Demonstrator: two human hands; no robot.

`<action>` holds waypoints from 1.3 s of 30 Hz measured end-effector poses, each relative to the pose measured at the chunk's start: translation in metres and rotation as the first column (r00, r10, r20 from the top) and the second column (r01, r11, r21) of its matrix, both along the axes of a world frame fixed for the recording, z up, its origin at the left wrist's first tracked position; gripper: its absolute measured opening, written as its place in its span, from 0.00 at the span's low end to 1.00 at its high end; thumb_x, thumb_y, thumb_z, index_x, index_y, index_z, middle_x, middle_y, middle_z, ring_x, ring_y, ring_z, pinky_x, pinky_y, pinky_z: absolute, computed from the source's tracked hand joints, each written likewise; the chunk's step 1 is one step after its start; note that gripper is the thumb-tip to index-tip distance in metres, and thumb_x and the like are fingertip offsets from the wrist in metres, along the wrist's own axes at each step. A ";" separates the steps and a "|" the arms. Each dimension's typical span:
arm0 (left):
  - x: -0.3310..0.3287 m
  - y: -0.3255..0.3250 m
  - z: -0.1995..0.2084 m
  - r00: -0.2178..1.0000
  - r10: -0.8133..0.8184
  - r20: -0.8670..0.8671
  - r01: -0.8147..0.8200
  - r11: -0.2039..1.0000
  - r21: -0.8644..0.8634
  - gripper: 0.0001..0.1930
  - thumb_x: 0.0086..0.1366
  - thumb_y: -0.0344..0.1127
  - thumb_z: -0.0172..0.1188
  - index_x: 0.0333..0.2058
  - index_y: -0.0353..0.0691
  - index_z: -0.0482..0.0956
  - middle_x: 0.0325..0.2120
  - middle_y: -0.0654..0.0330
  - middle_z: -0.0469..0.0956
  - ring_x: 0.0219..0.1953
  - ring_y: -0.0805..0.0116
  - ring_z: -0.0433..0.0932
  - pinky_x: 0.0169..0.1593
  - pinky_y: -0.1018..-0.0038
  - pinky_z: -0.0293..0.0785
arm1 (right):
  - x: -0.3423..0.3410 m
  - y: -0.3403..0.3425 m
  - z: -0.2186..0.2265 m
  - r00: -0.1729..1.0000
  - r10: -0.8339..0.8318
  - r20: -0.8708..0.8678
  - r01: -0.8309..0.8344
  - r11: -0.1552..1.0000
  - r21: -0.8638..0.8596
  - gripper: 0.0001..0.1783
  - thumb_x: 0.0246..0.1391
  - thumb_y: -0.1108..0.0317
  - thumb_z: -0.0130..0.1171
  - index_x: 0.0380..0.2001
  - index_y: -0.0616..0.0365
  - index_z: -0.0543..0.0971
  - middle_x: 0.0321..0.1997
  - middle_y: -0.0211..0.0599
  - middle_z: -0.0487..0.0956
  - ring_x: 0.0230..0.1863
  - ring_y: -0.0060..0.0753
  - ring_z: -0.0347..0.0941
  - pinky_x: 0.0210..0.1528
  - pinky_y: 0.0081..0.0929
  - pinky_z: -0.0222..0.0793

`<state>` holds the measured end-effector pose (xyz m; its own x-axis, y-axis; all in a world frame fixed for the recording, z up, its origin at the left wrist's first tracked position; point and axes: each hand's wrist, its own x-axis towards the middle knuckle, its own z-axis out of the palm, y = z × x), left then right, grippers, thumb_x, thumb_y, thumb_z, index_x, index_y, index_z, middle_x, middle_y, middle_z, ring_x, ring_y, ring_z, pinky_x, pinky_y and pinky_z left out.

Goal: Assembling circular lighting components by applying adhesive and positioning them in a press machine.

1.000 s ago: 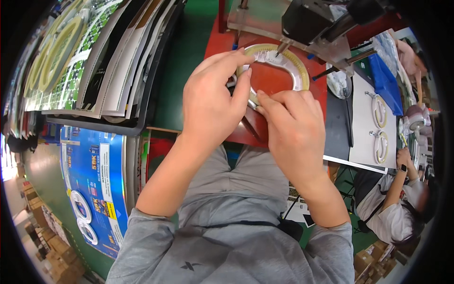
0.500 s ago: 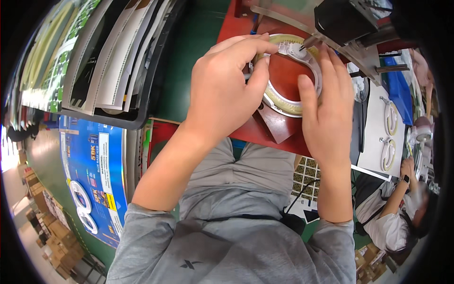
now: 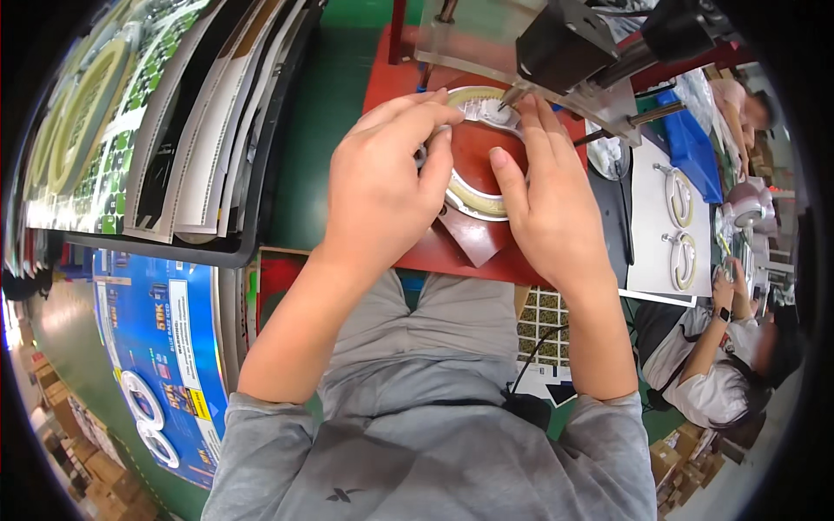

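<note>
A white ring-shaped piece with a yellowish band (image 3: 473,205) lies on a red work plate (image 3: 480,156) in front of me. My left hand (image 3: 387,178) has its curled fingers and thumb at the ring's left side. At the right side, my right hand (image 3: 556,195) grips the rim, its long fingers along the outside and its thumb toward the inner opening. A small white part (image 3: 488,112) sits at the ring's far side, under the thin tip of a black machine head (image 3: 569,48). Both hands cover much of the ring's sides.
Left stands a black tray (image 3: 252,208) packed with upright sheets. Below it, white rings (image 3: 143,399) lie on a blue printed carton (image 3: 156,339). Right are a white board (image 3: 647,217) with two rings, a blue bin (image 3: 691,156) and a co-worker (image 3: 721,365). A clear plate (image 3: 469,43) hangs beyond my hands.
The whole view has shifted, so the hands, ring and machine appear farther left and slightly lower. Both hands keep nearly the same hold on the ring, which stays under the machine head.
</note>
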<state>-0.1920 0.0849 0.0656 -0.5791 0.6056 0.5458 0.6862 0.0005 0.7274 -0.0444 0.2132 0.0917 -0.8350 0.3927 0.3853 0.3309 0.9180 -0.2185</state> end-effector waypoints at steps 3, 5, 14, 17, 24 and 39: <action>-0.001 0.003 0.006 0.999 -0.018 0.035 0.017 1.000 0.010 0.09 0.66 0.24 0.65 0.45 0.35 0.88 0.48 0.50 0.87 0.39 0.66 0.88 0.41 0.75 0.83 | -0.004 -0.001 0.010 1.000 -0.027 0.004 0.027 0.999 -0.021 0.33 0.69 0.58 0.59 0.65 0.76 0.69 0.67 0.68 0.72 0.67 0.66 0.69 0.70 0.47 0.66; 0.001 0.001 0.008 1.000 -0.007 0.019 0.007 1.000 0.012 0.09 0.66 0.24 0.65 0.44 0.35 0.88 0.48 0.49 0.87 0.39 0.63 0.88 0.42 0.74 0.83 | -0.006 0.003 0.008 1.000 -0.005 0.005 0.005 0.999 -0.039 0.33 0.69 0.57 0.58 0.65 0.76 0.70 0.67 0.68 0.72 0.67 0.66 0.69 0.70 0.47 0.66; 0.006 0.002 0.013 0.989 0.059 -0.138 -0.064 0.997 -0.034 0.09 0.65 0.25 0.64 0.43 0.33 0.86 0.48 0.45 0.86 0.51 0.48 0.85 0.54 0.63 0.82 | -0.013 0.013 0.012 0.999 0.041 0.024 -0.038 0.995 -0.090 0.35 0.69 0.53 0.56 0.63 0.77 0.71 0.67 0.68 0.72 0.71 0.65 0.66 0.74 0.48 0.61; 0.007 0.001 0.006 0.990 0.074 -0.123 -0.075 0.997 -0.004 0.09 0.66 0.26 0.64 0.44 0.32 0.85 0.47 0.46 0.86 0.51 0.48 0.85 0.54 0.62 0.81 | -0.010 0.017 -0.001 0.994 0.087 -0.065 -0.094 0.990 -0.108 0.34 0.68 0.54 0.58 0.63 0.77 0.71 0.67 0.68 0.72 0.71 0.67 0.66 0.75 0.48 0.60; 0.001 -0.006 0.020 0.984 0.070 -0.165 -0.080 0.996 -0.049 0.15 0.61 0.31 0.71 0.47 0.34 0.82 0.43 0.47 0.83 0.47 0.44 0.81 0.52 0.58 0.77 | 0.040 -0.021 0.041 0.883 0.203 -0.424 -0.166 0.978 0.122 0.28 0.58 0.76 0.67 0.62 0.65 0.75 0.56 0.56 0.82 0.55 0.56 0.80 0.58 0.41 0.76; -0.018 0.014 0.050 0.991 0.084 -0.106 -0.125 0.869 -0.479 0.20 0.48 0.42 0.72 0.33 0.32 0.81 0.34 0.41 0.83 0.40 0.40 0.83 0.47 0.53 0.79 | -0.059 0.063 0.299 0.345 0.585 -0.734 -0.479 0.782 0.398 0.18 0.77 0.63 0.45 0.37 0.64 0.79 0.23 0.36 0.78 0.19 0.25 0.72 0.23 0.24 0.67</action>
<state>-0.2103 0.0987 0.1157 -0.6210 0.7439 0.2470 0.7178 0.4131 0.5605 -0.1037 0.2758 0.3907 -0.1650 -0.0981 0.9814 -0.5022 0.8647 0.0020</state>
